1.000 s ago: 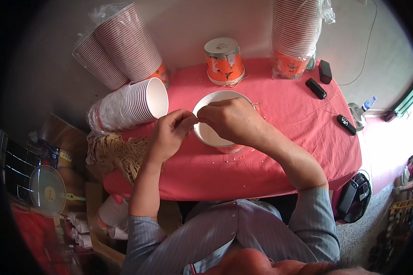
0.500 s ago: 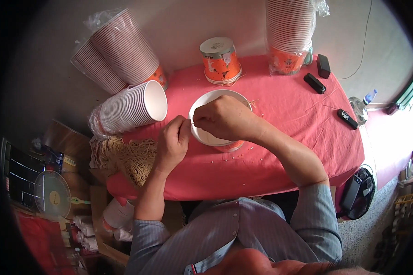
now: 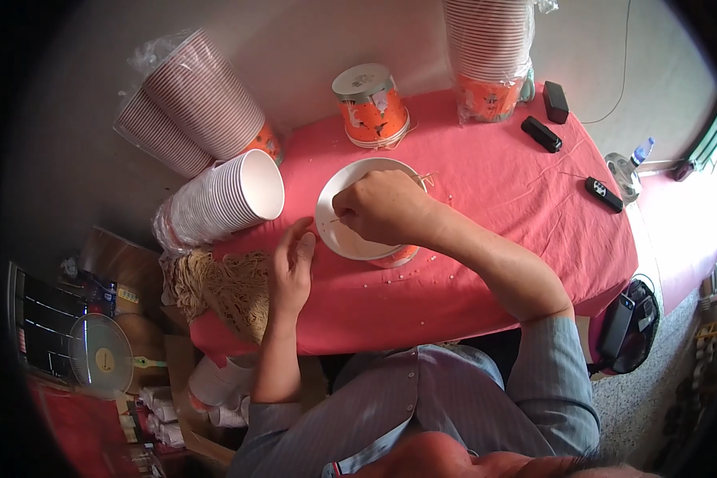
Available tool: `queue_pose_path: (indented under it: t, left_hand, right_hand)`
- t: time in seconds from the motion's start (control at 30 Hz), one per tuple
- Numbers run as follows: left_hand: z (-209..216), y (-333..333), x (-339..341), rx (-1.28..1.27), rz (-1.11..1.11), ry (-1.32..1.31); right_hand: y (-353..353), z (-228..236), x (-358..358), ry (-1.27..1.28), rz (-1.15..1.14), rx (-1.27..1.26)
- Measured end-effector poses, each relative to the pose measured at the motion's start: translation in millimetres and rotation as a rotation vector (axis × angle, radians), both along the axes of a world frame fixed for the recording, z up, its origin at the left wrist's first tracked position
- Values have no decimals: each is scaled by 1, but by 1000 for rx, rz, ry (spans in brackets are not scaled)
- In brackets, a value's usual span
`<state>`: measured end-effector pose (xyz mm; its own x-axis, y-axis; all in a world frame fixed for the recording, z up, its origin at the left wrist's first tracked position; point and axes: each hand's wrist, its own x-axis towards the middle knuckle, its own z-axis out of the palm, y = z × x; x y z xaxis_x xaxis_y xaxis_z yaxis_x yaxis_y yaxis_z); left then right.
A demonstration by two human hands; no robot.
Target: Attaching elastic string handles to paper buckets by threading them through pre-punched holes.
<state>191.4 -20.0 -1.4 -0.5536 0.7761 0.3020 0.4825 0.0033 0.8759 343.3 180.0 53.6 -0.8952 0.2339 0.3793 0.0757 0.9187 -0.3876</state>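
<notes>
A paper bucket (image 3: 331,239), white inside and orange outside, stands open side up near the middle of the table. My right hand (image 3: 381,205) is over its mouth, with thumb and fingers pinched together. A short end of thin tan string (image 3: 335,221) pokes out from those fingers; the rest of it is hidden. Another bit of string (image 3: 429,177) shows at the bucket's right rim. Just left of the bucket, my left hand (image 3: 293,267) is open and holds nothing, its thumb and fingers apart.
A bundle of tan strings (image 3: 223,287) hangs over the table's left edge. Nested buckets (image 3: 223,191) lie behind it, with more stacks against the wall. An upturned orange bucket (image 3: 373,111) stands at the back. Black devices (image 3: 542,134) and small pale bits (image 3: 390,280) lie on the red cloth.
My left hand has let go at the bucket's left rim, opened and dropped back toward me. My right hand stays pinched over the bucket. The whole view has shifted slightly.
</notes>
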Motion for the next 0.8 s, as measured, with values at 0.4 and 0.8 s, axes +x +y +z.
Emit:
queue_pose_path:
  t: [0.4,0.8]
  left_hand:
    - [8,30,-3,-65,-147,-465]
    - [7,30,16,2,-113,-530]
  right_hand:
    - [-3,-3,0,-51,24,24]
    - [-8,1,4,-52,52,21]
